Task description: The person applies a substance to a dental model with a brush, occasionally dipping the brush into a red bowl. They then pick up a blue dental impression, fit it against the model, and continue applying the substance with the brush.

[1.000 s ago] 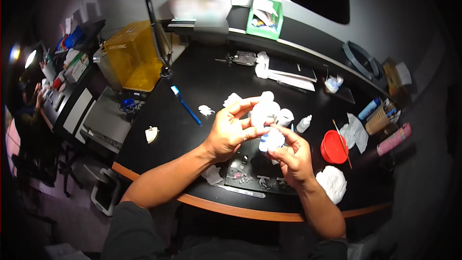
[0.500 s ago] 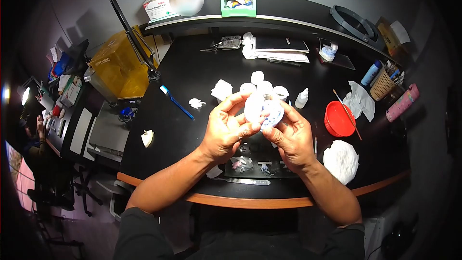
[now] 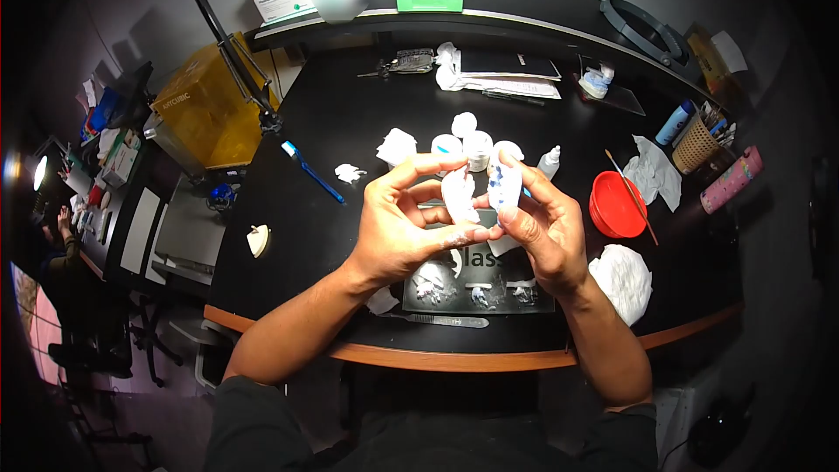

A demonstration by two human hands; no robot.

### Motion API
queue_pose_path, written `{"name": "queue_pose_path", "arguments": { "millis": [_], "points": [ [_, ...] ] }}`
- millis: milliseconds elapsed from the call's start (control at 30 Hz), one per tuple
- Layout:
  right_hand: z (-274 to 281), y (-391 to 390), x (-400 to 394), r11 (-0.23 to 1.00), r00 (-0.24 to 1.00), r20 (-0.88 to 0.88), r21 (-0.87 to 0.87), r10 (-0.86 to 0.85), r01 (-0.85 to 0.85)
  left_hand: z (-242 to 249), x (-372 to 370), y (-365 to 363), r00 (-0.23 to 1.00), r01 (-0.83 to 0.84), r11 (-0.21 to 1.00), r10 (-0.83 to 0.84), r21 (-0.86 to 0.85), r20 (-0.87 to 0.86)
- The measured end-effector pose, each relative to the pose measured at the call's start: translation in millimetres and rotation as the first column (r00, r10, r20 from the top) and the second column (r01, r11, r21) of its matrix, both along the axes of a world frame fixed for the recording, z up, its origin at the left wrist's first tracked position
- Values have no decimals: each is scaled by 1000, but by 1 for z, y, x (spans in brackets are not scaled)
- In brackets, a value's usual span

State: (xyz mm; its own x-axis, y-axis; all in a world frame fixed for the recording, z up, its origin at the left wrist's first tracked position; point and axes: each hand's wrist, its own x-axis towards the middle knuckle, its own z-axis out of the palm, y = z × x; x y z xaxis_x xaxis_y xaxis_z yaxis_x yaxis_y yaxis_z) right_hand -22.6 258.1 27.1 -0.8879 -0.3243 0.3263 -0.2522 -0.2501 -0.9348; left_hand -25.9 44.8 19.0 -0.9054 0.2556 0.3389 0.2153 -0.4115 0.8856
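Observation:
My left hand (image 3: 393, 223) is closed on a white dental cast (image 3: 457, 197), holding it between thumb and fingers, with white residue on the thumb. My right hand (image 3: 557, 232) grips a second white dental cast with blue marks (image 3: 505, 192). The two casts stand side by side with a narrow gap, above the table. Beneath the hands lies a dark glass slab (image 3: 502, 304) bearing dabs of white and bluish material. A metal scalpel handle (image 3: 446, 321) rests in front of the slab. White jars (image 3: 477, 150) stand just behind the casts.
A red bowl (image 3: 616, 210), a thin brush (image 3: 631, 192) and a white padded mass (image 3: 622, 287) lie to the right. At the left are a blue toothbrush (image 3: 313, 173) and a cream-coloured piece (image 3: 258, 241). Another person (image 3: 65, 245) sits at the far left.
The casts, close together and overlapping before, are now apart and turned more upright. My right hand has shifted slightly right. The camera view has tilted a little downward.

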Motion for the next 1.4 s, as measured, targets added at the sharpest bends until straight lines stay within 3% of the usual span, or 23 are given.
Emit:
{"name": "queue_pose_path", "arguments": {
  "millis": [100,367,567,700,867,1033,1133,1267,1400],
  "points": [
    [-2,0,-1,996,996,-80,84,-28,35,-3,-4,-1,992,-80,995,73,-67,-105],
    [-9,-5,0,998,999,42,-56,-11,13,7,1,0,988,-152,987,150,-55,-28],
    [-14,-11,-3,996,996,48,-48,-70,72,1,-6,-4,957,-277,951,259,-140,-130],
    [-14,-15,-5,993,999,26,-110,-38,40,-1,-8,-4,946,-293,944,263,-151,-191],
    [-17,-14,-6,998,993,-103,-29,60,-63,-1,-7,-3,963,-219,975,208,-46,-168],
    [-12,-15,0,991,991,-44,-45,127,-129,1,-8,-4,929,-264,964,254,-2,-269],
    [-7,-16,3,983,986,-32,-71,166,-168,4,-8,-7,957,-212,977,206,-7,-204],
    [-14,-8,-10,992,982,-146,58,123,-116,0,-11,-8,954,-209,977,198,-27,-227],
    [-4,-13,-6,1000,991,-137,10,12,-11,-2,-16,-10,945,-203,976,173,-82,-278]
  ]
}}
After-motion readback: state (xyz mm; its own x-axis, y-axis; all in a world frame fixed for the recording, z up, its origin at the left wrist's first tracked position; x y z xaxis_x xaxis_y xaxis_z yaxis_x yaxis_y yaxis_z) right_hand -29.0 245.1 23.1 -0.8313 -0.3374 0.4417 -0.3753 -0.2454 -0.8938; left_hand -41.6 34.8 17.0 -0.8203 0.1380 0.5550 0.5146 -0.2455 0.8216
